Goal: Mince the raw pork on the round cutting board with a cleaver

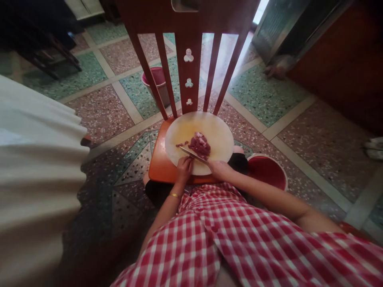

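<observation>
A round, pale cutting board [221, 137] lies on the orange-brown seat of a wooden chair [161, 159]. On its middle sits a pile of dark red raw meat [200, 145], with a few small bits to the left. My right hand [222, 170] grips a knife [193, 154] by its handle, the blade pointing left across the near side of the pile. Close under the blade, at the board's near edge, my left hand [184, 167] has its fingers curled together. Whatever they pinch is too small to make out.
The chair's slatted back [188, 24] rises beyond the board. A red basin [266, 171] stands on the floor at the right, and a pink-lined bin [158, 75] behind the chair. A pale cloth [38, 179] hangs at the left.
</observation>
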A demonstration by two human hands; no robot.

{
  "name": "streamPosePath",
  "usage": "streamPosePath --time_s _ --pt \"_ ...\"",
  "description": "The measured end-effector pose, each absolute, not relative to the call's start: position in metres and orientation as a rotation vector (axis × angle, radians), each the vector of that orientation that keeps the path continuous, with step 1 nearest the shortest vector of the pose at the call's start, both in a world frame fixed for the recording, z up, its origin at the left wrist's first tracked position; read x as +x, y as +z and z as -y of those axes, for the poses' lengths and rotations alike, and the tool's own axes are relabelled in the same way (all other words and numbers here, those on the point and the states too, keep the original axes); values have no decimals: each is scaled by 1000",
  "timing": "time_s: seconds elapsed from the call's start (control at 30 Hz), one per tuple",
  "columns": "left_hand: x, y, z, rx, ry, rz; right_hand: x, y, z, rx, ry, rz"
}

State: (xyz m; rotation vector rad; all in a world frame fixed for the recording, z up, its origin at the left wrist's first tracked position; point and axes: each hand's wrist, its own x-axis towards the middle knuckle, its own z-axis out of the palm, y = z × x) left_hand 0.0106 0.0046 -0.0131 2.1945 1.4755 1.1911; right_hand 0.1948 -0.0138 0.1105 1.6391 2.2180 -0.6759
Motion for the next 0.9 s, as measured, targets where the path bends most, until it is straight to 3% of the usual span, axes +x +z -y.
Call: streamPosePath --time_s 0.43,0.9 --pt "14 -17 -7 2169 1053 -1512 152 99 -26 1566 -763 -2243" --pt "13 -14 -5 2203 1084 -1511 188 117 8 1598 -813 -2157"
